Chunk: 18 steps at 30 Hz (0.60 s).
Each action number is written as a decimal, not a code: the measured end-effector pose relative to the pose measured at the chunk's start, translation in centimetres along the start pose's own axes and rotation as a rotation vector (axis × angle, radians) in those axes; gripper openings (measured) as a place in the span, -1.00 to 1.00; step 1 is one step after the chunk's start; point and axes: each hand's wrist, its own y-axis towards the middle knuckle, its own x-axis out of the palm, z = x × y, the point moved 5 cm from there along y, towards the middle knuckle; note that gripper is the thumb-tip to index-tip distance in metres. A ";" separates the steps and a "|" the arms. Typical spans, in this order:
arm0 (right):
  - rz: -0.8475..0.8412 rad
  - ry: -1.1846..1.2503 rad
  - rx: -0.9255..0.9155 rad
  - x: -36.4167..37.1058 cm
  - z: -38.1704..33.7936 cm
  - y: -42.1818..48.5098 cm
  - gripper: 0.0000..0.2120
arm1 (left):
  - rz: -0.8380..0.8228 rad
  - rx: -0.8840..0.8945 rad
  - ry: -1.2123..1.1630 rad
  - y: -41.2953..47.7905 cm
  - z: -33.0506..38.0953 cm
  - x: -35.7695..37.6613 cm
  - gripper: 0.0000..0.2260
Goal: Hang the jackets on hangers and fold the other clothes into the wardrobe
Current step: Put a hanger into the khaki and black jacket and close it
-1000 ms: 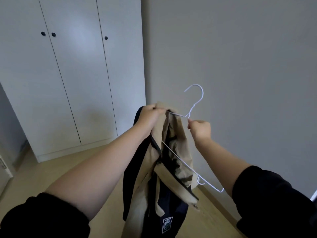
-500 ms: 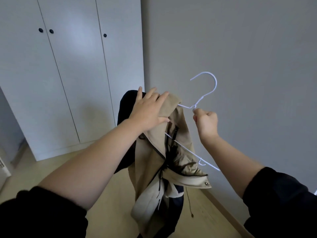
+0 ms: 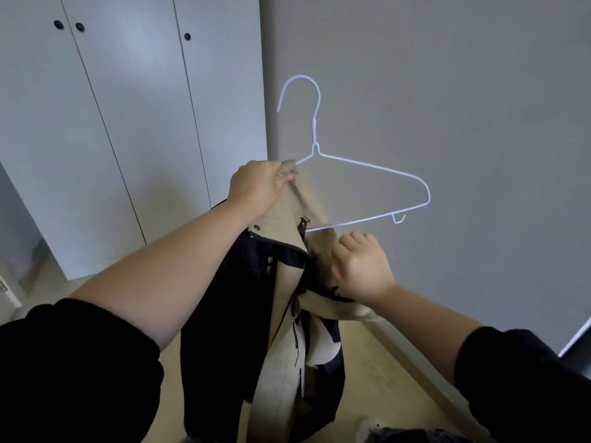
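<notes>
A beige jacket (image 3: 283,314) with a dark navy lining hangs down from my left hand (image 3: 256,187). That hand grips the jacket's top edge together with the left end of a white wire hanger (image 3: 367,166). The hanger stands upright in front of the grey wall, hook up, and its right shoulder and bottom bar are bare. My right hand (image 3: 363,266) is just below the bottom bar, beside the jacket's beige front, with its fingers curled. Whether they hold the fabric is hidden.
The white wardrobe (image 3: 128,123) stands at the left with its doors shut and black knobs near the top. A grey wall (image 3: 447,91) fills the right side, with a baseboard along the wooden floor (image 3: 377,362).
My right hand let go of the hanger's neck and dropped to the jacket's front. The hanger swung upright and its right side came out of the jacket. My left hand now grips jacket and hanger end.
</notes>
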 end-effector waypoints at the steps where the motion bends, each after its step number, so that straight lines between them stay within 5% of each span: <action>1: -0.153 -0.073 0.124 1.5 0.3 -1.0 -0.77 | 0.006 -0.012 -0.029 0.0 0.1 0.1 -0.78; 4: -0.681 -0.064 0.739 6.5 4.6 -4.7 -0.39 | 0.019 -0.023 -0.109 -0.3 0.5 0.2 -0.80; 7: -1.022 0.170 0.955 9.1 7.5 -6.7 -0.74 | 0.036 -0.015 -0.125 -0.6 -0.6 0.5 -0.75; 10: -0.990 0.167 0.951 9.0 9.4 -7.0 -0.67 | 0.008 -0.034 -0.170 -1.0 -2.9 1.2 -0.70; 13: -0.876 0.489 1.184 8.8 9.2 -8.2 -0.64 | 0.014 -0.062 -0.265 -1.4 -3.9 1.6 -0.68; 15: -0.997 0.761 1.422 9.2 7.1 -10.1 -0.49 | 0.022 -0.044 -0.310 -1.5 -3.3 1.7 -0.72; 18: -0.871 1.144 1.627 11.1 4.2 -11.1 -0.73 | 0.030 -0.018 -0.347 -1.2 -2.2 1.4 -0.82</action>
